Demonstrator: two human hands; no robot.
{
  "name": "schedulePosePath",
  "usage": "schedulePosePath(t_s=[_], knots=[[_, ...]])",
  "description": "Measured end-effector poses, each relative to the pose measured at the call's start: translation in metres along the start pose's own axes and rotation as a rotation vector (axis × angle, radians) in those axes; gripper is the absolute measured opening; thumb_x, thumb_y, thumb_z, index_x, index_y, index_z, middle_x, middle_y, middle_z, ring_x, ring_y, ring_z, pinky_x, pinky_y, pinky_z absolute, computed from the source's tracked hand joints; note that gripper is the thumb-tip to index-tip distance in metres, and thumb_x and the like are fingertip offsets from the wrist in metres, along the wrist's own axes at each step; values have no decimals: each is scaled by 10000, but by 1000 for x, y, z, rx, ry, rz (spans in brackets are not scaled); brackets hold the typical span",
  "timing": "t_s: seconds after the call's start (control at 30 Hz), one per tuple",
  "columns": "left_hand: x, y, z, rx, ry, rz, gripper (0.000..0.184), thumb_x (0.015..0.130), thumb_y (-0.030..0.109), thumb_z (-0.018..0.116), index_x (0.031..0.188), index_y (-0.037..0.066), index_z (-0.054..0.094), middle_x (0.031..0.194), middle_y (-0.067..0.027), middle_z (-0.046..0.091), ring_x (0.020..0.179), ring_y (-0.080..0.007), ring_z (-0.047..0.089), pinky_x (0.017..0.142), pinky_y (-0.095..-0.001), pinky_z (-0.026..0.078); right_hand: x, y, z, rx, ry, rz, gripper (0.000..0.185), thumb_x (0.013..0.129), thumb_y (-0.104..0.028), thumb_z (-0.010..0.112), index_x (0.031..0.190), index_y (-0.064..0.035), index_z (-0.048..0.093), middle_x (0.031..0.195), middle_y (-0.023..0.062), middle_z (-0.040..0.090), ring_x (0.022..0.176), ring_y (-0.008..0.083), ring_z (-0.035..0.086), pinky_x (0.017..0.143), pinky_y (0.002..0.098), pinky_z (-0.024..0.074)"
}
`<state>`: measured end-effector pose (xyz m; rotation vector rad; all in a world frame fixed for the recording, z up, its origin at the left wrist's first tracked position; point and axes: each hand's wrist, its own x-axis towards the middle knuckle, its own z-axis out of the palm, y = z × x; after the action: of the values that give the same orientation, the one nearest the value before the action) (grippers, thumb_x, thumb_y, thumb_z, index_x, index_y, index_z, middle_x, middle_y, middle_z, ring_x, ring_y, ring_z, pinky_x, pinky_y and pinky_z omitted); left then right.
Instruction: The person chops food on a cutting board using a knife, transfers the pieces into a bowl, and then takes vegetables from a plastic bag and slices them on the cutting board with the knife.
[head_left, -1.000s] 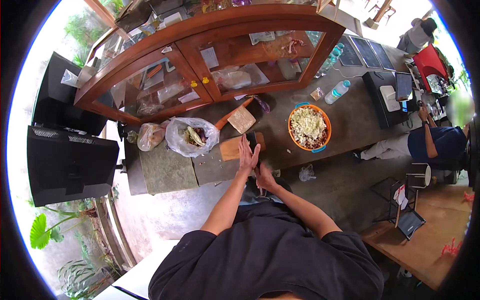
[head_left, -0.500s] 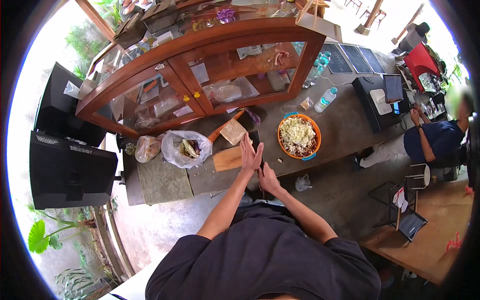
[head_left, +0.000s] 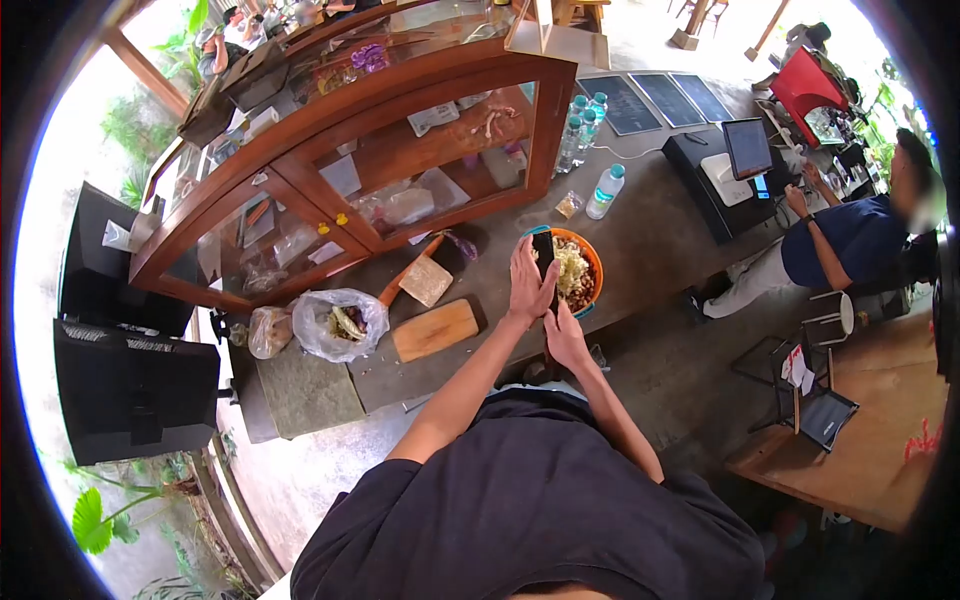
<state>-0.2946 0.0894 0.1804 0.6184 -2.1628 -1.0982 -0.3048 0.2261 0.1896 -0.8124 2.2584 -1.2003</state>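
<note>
My right hand (head_left: 567,338) is closed round the handle of a knife (head_left: 544,252) with a broad dark blade. The fingers of my left hand (head_left: 528,288) are stretched out and lie flat along the blade's side. Both hands and the blade are over the left side of an orange basin (head_left: 599,268) with blue handles, hiding part of it. Chopped pale food (head_left: 573,270) and brownish pieces fill the basin. To the left, a wooden cutting board (head_left: 436,331) lies on the counter, with a square tan block (head_left: 426,281) behind it.
A plastic bag (head_left: 338,325) with food scraps stands left of the board. Beyond the basin are a water bottle (head_left: 605,192) and a small packet (head_left: 569,205). A glass-doored wooden cabinet (head_left: 370,155) rises at the back. A person (head_left: 835,235) stands at the right by a tablet (head_left: 748,148).
My hands and the knife have moved right, from beside the cutting board to over the basin. The left hand stays flat along the blade. The view has shifted to the right.
</note>
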Motion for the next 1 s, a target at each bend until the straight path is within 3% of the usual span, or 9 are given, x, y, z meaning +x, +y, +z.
schedulePosePath(t_s=[0.07, 0.13, 0.2, 0.4, 0.57, 0.8, 0.9, 0.97, 1.0], knots=[[9, 9, 11, 5, -5, 24, 763, 990, 445, 513, 1459, -93, 242, 1457, -321, 322, 1372, -452, 305, 1160, -501, 232, 3, 1, -11, -10, 84, -38, 342, 1000, -247, 487, 1121, 72, 494, 986, 342, 610, 999, 494, 587, 828, 490, 461], [16, 15, 23, -37, 2, 24, 750, 987, 430, 526, 1449, -95, 256, 1441, -320, 337, 1362, -453, 315, 1158, -503, 236, 9, -6, -28, 22, 8, 94, 313, 999, -245, 484, 1088, 54, 490, 964, 335, 609, 977, 487, 596, 812, 495, 460], [20, 20, 34, -44, 9, 20, 713, 990, 400, 530, 1434, -97, 274, 1426, -321, 349, 1351, -455, 326, 1155, -499, 240, 10, -12, -43, 46, -6, 92, 340, 1002, -259, 475, 1088, 70, 469, 1045, 395, 583, 1065, 547, 539, 830, 539, 443], [20, 20, 55, -72, -45, 31, 482, 1005, 295, 498, 1303, -65, 384, 1360, -291, 415, 1303, -437, 372, 1122, -492, 276, 10, 14, -55, 89, 3, 201, 304, 995, -255, 483, 1042, 44, 450, 998, 383, 594, 1024, 554, 551, 797, 540, 446], [18, 9, 67, 46, 65, 156, 255, 958, 151, 526, 1137, -23, 475, 1223, -255, 481, 1179, -419, 456, 1042, -491, 344, 5, 2, -64, 79, -14, 261, 293, 994, -253, 483, 1040, 35, 458, 949, 357, 608, 964, 539, 574, 774, 527, 452], [23, 2, 57, 87, -2, 181, 155, 916, 72, 554, 1052, 18, 502, 1093, -195, 532, 1066, -393, 511, 949, -480, 414, 6, 25, -59, 82, 14, 218, 307, 995, -258, 494, 1017, 46, 456, 875, 333, 609, 895, 525, 590, 729, 506, 456], [22, -1, 56, 103, 33, 208, 145, 916, 68, 552, 1047, 23, 510, 1059, -185, 538, 1028, -393, 523, 918, -481, 427, 5, 33, -55, 57, 32, 161, 301, 1000, -243, 494, 1020, 54, 449, 835, 312, 615, 797, 476, 631, 684, 495, 468], [22, -6, 56, 98, 62, 220, 138, 919, 65, 546, 1045, 21, 511, 1048, -188, 540, 1017, -396, 525, 907, -482, 430, 4, 32, -53, 142, 64, 167, 202, 1003, -196, 508, 938, -15, 446, 632, 129, 550, 457, 220, 563, 457, 375, 462], [22, -7, 55, 92, 85, 233, 131, 922, 62, 540, 1042, 18, 513, 1038, -192, 541, 1005, -399, 528, 897, -483, 434, 3, 27, -55, 141, 60, 166, 202, 1003, -196, 508, 938, -15, 446, 632, 129, 550, 457, 220, 563, 457, 375, 462]])
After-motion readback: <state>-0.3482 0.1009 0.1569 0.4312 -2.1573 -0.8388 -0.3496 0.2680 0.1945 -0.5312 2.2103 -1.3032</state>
